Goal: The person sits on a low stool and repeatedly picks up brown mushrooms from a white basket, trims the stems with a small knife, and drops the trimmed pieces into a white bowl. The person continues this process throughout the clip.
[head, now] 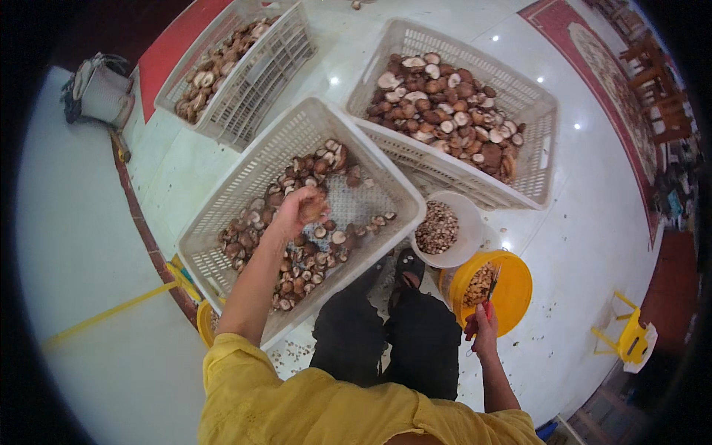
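Over the nearest white plastic crate [417, 214], my left hand [303, 208] has its fingers curled around a brown mushroom [313, 208]. Loose brown-capped mushrooms [239, 236] lie on the crate's floor around and below it. On the right, my right hand [483, 328] holds red-handled scissors [493, 286], blades pointing up, at the rim of a yellow bucket [514, 295] with pale cut pieces [479, 285] inside. Beside that bucket stands a whitish plastic bucket [470, 222] part filled with small mushroom stem pieces [438, 228].
Two more crates of mushrooms stand beyond, one at the upper left [258, 83] and one at the upper right [539, 139]. A yellow-handled tool [111, 312] lies at the left. A yellow stool [631, 339] stands at the right. Scraps dot the floor.
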Demonstrator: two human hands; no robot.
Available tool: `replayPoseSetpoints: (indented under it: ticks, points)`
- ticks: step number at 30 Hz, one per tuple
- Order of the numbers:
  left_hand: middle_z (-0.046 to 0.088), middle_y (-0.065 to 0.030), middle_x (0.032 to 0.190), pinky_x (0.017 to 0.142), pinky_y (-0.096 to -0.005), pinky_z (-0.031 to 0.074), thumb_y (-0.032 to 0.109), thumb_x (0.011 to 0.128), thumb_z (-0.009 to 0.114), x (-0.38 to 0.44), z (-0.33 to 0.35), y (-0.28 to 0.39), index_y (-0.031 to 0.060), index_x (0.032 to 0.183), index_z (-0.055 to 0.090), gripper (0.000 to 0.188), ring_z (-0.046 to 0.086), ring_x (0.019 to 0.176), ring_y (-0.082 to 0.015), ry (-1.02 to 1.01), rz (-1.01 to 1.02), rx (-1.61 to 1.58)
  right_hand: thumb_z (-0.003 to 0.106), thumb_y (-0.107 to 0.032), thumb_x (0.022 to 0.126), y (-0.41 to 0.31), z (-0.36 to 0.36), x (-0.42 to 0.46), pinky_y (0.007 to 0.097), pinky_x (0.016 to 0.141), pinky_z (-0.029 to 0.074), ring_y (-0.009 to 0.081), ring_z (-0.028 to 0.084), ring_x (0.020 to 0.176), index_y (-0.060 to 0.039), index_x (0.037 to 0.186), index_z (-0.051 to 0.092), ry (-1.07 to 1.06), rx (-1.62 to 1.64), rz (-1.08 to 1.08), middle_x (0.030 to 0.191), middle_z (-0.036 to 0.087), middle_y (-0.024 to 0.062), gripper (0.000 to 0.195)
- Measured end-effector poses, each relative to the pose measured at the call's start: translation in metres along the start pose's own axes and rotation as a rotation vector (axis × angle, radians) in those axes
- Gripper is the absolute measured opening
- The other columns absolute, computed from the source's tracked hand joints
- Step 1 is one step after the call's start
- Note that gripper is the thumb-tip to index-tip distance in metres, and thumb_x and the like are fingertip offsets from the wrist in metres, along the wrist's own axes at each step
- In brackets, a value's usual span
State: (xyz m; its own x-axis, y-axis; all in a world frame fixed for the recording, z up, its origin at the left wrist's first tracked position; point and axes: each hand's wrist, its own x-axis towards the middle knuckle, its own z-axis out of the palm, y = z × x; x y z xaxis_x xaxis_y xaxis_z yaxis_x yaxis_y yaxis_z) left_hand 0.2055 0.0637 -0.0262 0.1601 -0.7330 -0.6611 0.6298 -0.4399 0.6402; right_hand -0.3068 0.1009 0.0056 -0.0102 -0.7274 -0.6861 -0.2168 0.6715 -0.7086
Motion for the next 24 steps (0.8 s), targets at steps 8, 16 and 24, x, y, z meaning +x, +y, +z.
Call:
replayPoseSetpoints:
  ticks: [8, 16, 24]
  points:
    - [0.067, -0.0228, 0.104, 0.081, -0.0470, 0.052, 0.018, 0.091, 0.054, 0.043, -0.124, -0.185, -0.0006, 0.113, 0.061, 0.029, 0.064, 0.101, -0.0361, 0.279, -0.317, 1.498, 0.056, -0.043, 0.095, -0.014, 0.028, 0.019, 0.0226, 0.051, 0.042, 0.0093, 0.052, 0.059, -0.0103, 0.120, 0.050, -0.032, -0.101, -0.002, 0.077, 0.055, 0.0017, 0.042]
    - [0.063, -0.0243, 0.105, 0.077, -0.0472, 0.053, 0.015, 0.084, 0.070, 0.035, -0.072, -0.202, 0.0054, 0.126, 0.048, 0.048, 0.064, 0.096, -0.0370, 0.370, 0.084, 1.217, 0.061, -0.032, 0.094, -0.042, 0.060, 0.026, 0.0232, 0.058, 0.041, 0.0113, 0.052, 0.066, -0.0045, 0.126, 0.049, -0.101, -0.103, -0.059, 0.085, 0.055, 0.0046, 0.044]
    - [0.060, -0.0150, 0.108, 0.067, -0.0339, 0.058, -0.006, 0.085, 0.063, -0.020, 0.080, -0.072, 0.0026, 0.121, 0.046, 0.041, 0.068, 0.081, -0.0245, -0.021, 0.076, -0.029, 0.063, -0.039, 0.091, -0.119, 0.112, 0.031, 0.0392, 0.092, 0.047, 0.0331, 0.060, 0.108, -0.0036, 0.131, 0.049, -0.401, -0.704, -0.382, 0.117, 0.060, 0.0218, 0.056]
